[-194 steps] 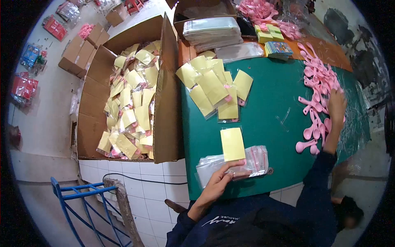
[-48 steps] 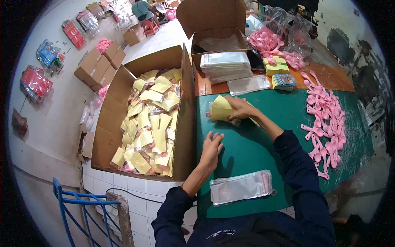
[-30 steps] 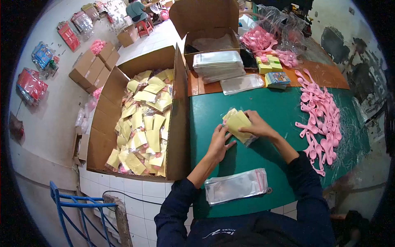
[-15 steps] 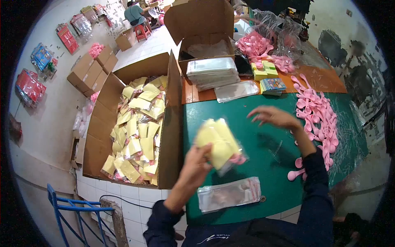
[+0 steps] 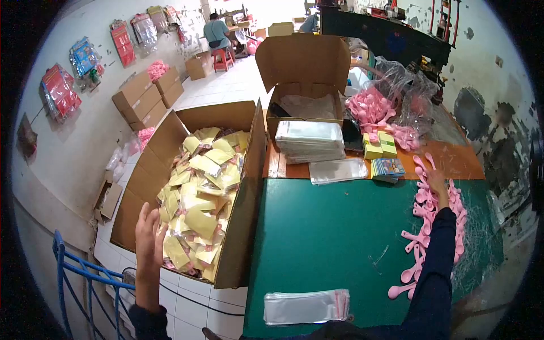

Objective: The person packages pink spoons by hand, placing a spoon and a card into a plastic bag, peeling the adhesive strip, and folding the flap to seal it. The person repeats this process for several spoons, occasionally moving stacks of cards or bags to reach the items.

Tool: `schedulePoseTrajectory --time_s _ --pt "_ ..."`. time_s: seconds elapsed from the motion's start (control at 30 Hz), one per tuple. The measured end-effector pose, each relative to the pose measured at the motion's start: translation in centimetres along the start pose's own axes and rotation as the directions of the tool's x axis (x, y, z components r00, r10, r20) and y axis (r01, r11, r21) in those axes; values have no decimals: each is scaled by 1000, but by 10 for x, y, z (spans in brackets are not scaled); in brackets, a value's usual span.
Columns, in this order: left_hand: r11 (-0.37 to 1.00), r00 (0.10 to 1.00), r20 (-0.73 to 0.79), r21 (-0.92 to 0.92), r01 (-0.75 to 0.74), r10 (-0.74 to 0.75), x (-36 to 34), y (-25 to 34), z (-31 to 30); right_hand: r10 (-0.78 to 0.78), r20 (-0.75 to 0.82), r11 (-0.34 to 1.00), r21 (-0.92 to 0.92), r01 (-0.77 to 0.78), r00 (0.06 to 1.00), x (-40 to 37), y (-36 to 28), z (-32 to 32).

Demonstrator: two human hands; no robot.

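My left hand (image 5: 148,233) is open over the near left side of a large cardboard box (image 5: 241,221), with its fingers spread and nothing in them. Inside the box lie many clear packets with yellow cards (image 5: 199,222), some showing pink bits. At the right of the green table, my right hand (image 5: 437,182) reaches into a heap of pink plastic spoons (image 5: 422,212). Its fingertips are among the spoons and partly hidden, so a grip cannot be made out. A stack of clear plastic bags (image 5: 306,307) lies at the table's near edge.
Behind the green table top (image 5: 317,238) is an orange strip with clear bag stacks (image 5: 310,141), yellow card bundles (image 5: 379,146) and printed cards (image 5: 387,168). An open carton (image 5: 306,105) stands there beside bagged pink spoons (image 5: 371,107). A blue metal frame (image 5: 85,272) stands lower left. A person sits far back.
My left hand has moved left to the box and let go of the yellow-card packets. My right hand has moved right, onto the spoons. The view has tilted upward.
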State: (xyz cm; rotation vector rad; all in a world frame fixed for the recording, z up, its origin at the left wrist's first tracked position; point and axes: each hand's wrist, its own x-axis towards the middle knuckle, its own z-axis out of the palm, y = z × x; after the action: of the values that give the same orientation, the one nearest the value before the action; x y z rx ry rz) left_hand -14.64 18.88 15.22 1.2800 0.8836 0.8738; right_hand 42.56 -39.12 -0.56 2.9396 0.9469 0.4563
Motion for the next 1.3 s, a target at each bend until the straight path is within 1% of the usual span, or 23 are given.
schedulePoseTrajectory --time_s 0.1,0.13,0.2,0.23,0.27,0.37,0.5,0.57,0.6,0.67,0.77,0.87,0.9,0.93,0.97,1.0,1.03,1.07,1.1,1.17,1.23,1.27,1.3 --pt "987 980 154 84 -140 126 -48 13 21 15 39 999 28 -17 999 -13 -6 -2" --pt "957 962 184 171 -234 203 -61 11 26 13 51 999 35 -15 999 -16 -9 -4" --pt "849 900 276 326 -417 336 -82 6 33 13 74 998 56 -17 997 -26 -16 -9" --pt "847 896 277 317 -426 347 -91 4 38 10 87 998 69 -16 996 -30 -20 -11" --pt "865 895 290 279 -417 338 -99 3 41 10 99 997 81 -18 995 -35 -24 -14" --pt "882 892 335 258 -395 302 -109 -7 45 -3 135 990 138 -16 991 -49 -40 -24" --pt "903 898 371 258 -344 236 -113 -14 49 -58 187 960 279 3 981 -68 -76 -39" --pt "911 895 380 236 -338 234 -116 -16 49 -96 208 902 432 -3 973 -75 -103 -56" --pt "916 891 390 218 -336 233 -116 -18 48 -159 203 886 461 49 966 -80 -110 -59" --pt "926 884 408 186 -327 231 -116 -24 46 -195 243 846 531 38 950 -91 -132 -72" --pt "933 893 414 218 -285 176 -120 -27 47 -279 202 768 634 92 939 -98 -163 -100" --pt "937 881 447 215 -274 155 -122 -31 42 -354 264 618 786 12 897 -88 -169 -157" --pt "934 882 443 221 -282 162 -123 -33 41 -341 371 563 817 -128 864 -83 -163 -175" --pt "928 887 422 221 -300 186 -126 -32 41 -419 324 520 851 -68 848 -78 -148 -189" --pt "922 890 403 220 -319 212 -131 -28 44 -445 262 459 888 -34 856 -73 -135 -203" --pt "915 892 386 220 -339 238 -136 -26 46 -405 187 341 939 -42 895 -68 -115 -204" --pt "905 884 378 210 -370 274 -139 -25 47 -344 45 -117 989 -90 938 -64 -95 -188" --pt "893 875 369 199 -403 312 -143 -24 47 -71 217 -132 965 -225 974 -53 -63 -165" --pt "881 865 358 187 -435 351 -145 -24 47 157 358 223 895 -386 921 -42 -52 -154" --pt "808 808 417 238 -539 417 -149 -30 40 235 252 566 749 -343 939 -40 -43 -144" --pt "736 763 459 288 -613 456 -155 -31 41 261 123 825 486 -287 958 -33 -36 -133" --pt "742 765 475 293 -603 434 -160 -31 47 254 55 913 316 -258 966 -29 -35 -133" --pt "729 724 581 299 -616 373 -161 -33 51 242 -5 962 134 -239 970 -29 -36 -128"
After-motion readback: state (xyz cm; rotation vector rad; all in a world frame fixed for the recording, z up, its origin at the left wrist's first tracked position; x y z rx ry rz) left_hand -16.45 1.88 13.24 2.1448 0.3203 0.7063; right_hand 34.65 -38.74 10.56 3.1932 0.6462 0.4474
